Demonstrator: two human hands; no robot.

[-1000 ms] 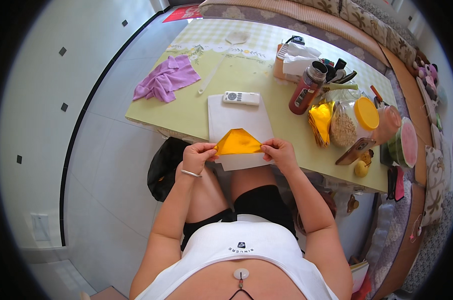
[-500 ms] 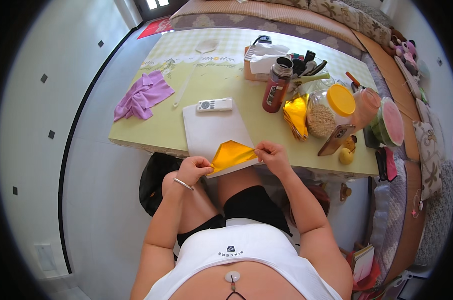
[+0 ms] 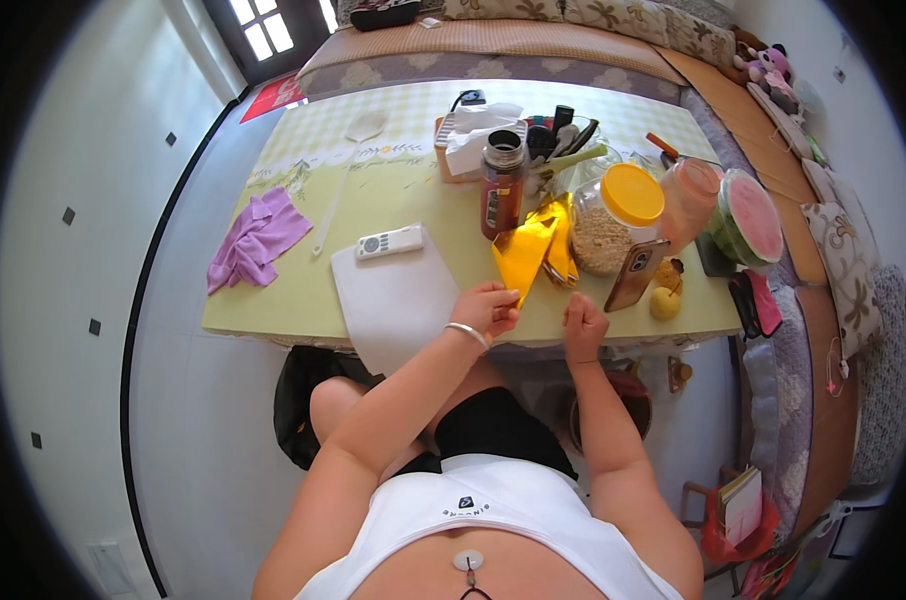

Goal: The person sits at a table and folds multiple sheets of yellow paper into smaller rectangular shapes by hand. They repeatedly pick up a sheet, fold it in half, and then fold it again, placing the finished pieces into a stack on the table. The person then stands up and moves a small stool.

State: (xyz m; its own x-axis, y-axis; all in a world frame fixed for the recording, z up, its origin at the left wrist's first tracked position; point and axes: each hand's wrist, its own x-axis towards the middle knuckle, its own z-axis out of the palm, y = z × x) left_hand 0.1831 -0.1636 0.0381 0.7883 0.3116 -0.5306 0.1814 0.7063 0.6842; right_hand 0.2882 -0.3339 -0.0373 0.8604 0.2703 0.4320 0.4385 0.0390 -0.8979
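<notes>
My left hand (image 3: 490,308) is closed on the lower end of a folded gold foil sheet (image 3: 524,250), lifted over the table. The sheet's upper part overlaps a stack of gold foil sheets (image 3: 563,235) beside a jar. To its right, my right hand (image 3: 585,327) is curled shut near the table's front edge, apart from the foil, with nothing visible in it. A white sheet of paper (image 3: 393,300) lies left of my left hand, hanging a little over the edge. A white remote control (image 3: 391,242) rests on its far end.
Behind the foil stand a dark red thermos (image 3: 503,190), a tissue box (image 3: 453,165) and a yellow-lidded jar (image 3: 603,235). A phone (image 3: 637,273) leans near yellow fruit (image 3: 665,303); a cut watermelon (image 3: 748,220) sits at right. A purple cloth (image 3: 261,238) and white ladle (image 3: 343,180) lie left.
The foil has left the white paper, moving right and away to the stack in my left hand. My right hand has let go of it and shifted right.
</notes>
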